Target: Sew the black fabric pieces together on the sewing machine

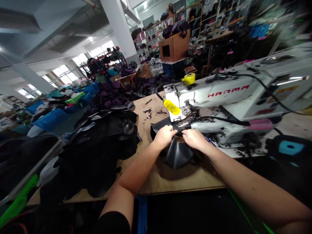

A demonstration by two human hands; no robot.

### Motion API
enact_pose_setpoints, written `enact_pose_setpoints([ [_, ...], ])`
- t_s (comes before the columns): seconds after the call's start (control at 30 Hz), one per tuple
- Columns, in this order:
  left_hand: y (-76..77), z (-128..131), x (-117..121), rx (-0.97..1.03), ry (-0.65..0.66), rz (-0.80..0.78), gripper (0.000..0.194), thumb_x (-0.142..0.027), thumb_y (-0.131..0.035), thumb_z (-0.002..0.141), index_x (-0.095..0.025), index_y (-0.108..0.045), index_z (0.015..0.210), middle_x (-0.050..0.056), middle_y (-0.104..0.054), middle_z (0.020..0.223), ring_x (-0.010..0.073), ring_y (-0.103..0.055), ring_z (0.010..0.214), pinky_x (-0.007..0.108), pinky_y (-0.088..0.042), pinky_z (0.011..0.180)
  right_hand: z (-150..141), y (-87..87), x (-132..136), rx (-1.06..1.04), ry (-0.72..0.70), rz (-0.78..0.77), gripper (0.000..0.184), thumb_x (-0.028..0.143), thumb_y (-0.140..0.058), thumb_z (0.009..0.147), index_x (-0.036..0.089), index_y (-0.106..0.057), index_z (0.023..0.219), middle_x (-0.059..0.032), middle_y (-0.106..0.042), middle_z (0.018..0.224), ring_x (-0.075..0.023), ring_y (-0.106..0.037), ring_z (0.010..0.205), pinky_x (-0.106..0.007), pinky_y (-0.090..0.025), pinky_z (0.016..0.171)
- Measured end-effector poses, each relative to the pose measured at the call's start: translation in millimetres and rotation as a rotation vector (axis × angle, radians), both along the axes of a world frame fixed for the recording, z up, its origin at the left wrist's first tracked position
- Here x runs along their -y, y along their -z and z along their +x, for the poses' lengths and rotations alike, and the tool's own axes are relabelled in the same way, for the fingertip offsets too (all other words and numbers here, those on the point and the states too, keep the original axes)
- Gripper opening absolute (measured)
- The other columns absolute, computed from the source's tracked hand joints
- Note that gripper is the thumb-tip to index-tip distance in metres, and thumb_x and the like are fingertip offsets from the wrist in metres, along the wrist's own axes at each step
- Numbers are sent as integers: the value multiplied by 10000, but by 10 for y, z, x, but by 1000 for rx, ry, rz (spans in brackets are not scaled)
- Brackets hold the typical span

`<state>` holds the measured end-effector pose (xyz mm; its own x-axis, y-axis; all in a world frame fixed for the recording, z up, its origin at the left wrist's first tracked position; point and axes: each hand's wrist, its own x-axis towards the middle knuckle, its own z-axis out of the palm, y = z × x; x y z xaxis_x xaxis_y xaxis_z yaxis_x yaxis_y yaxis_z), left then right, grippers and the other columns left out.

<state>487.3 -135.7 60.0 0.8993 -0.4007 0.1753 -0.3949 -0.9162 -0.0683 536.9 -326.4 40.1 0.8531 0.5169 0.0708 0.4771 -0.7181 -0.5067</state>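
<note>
A black leather-like piece (179, 152) is draped around the narrow arm of a white sewing machine (219, 97), close under the needle area. My left hand (164, 137) pinches its upper edge with thumb and fingers. Just to the right, my right hand (194, 139) grips the same edge near the end of the machine's arm. Both hands are closed on the piece, a short gap between them. A yellow lamp (172, 107) on a bent black neck hangs over the needle area. The needle tip itself is too small to make out.
A large heap of black pieces (97, 146) covers the left of the wooden table (143, 156). Dark scraps (148, 112) lie behind my left hand. Further back stand a cardboard box (174, 47) and a white pillar (119, 29). Blue sacks (52, 118) fill the far left.
</note>
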Motion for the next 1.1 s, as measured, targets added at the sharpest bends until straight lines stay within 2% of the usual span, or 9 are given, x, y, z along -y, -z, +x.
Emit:
enact_pose_setpoints([
  [0.1,-52,56,63,-7,9,7,416,-297,-323,1061,-161,-717,1074,94,-594,972,216,-527,905,320,-445,796,70,52,-56,-132,-5,178,236,222,-516,842,193,-627,636,-62,-653,644,-199,-572,617,-302,-362,580],
  [0.23,-63,82,244,-44,-87,3,331,-282,-405,1037,-139,-700,996,99,-595,994,208,-543,865,306,-444,743,173,105,-154,-190,74,368,247,296,-527,828,201,-598,611,-21,-607,587,-181,-527,568,-282,-345,533],
  [0.37,-46,82,347,-61,-191,-46,268,-237,-448,1014,-146,-699,991,91,-608,984,204,-549,860,304,-437,723,199,83,-185,-140,95,309,295,314,-577,796,214,-511,526,-19,-549,536,-177,-483,551,-298,-313,550],
  [0.5,42,97,293,-23,-171,-66,362,-269,-380,1046,-158,-719,980,84,-617,961,207,-540,878,318,-425,769,164,41,-140,-39,93,132,242,293,-602,775,218,-526,559,-43,-587,595,-184,-493,587,-319,-300,587],
  [0.57,111,95,227,20,-162,-81,377,-305,-373,1053,-175,-726,1048,86,-620,993,222,-534,929,332,-418,800,154,35,-110,-63,108,107,241,308,-610,773,217,-530,564,-38,-586,593,-182,-493,584,-314,-295,578],
  [0.7,201,82,101,60,-109,-112,369,-285,-370,1055,-195,-708,1175,76,-631,1028,218,-533,962,336,-420,836,132,80,-84,-168,95,238,256,302,-587,768,207,-521,540,-10,-552,552,-163,-470,558,-290,-299,555],
  [0.87,150,121,97,13,-31,-94,375,-281,-392,1041,-164,-746,998,84,-619,941,205,-543,898,316,-456,833,65,196,-149,-252,142,391,197,317,-541,799,191,-629,676,-6,-598,588,-170,-511,559,-268,-346,542],
  [1.0,152,186,208,-3,-137,-134,271,-214,-470,979,-156,-731,1022,101,-619,989,217,-563,917,313,-480,818,89,207,-228,-252,172,413,228,319,-509,851,187,-627,708,-33,-624,619,-185,-544,576,-275,-363,550],
  [1.1,209,180,269,-6,-204,-219,290,-192,-451,977,-156,-722,1076,102,-634,1001,219,-577,944,323,-487,859,135,157,-249,-244,176,381,244,302,-521,854,188,-600,653,-59,-637,635,-199,-561,606,-288,-367,573],
])
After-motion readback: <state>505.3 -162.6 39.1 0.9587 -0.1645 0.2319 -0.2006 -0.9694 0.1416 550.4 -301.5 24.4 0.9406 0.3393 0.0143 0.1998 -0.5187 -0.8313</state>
